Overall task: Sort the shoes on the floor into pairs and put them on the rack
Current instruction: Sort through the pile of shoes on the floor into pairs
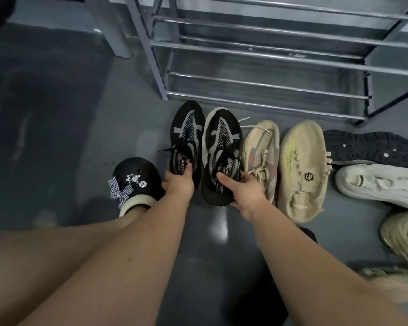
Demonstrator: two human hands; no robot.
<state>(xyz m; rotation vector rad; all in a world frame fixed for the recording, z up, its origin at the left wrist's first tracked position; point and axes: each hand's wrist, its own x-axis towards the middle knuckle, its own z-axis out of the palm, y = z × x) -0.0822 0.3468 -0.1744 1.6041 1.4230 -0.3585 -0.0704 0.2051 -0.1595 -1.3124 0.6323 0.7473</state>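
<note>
Gripping one black sneaker each, left hand (178, 183) and right hand (244, 192) sit near the rack's (266, 109) front rail.

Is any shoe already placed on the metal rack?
No. The rack shows only bare bars, and both black sneakers remain in the hands.

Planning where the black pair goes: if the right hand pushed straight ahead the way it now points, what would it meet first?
Probably the rack's lowest front rail. The right hand grips the right black sneaker, toe aimed at that rail over bare floor; depth is unclear.
</note>
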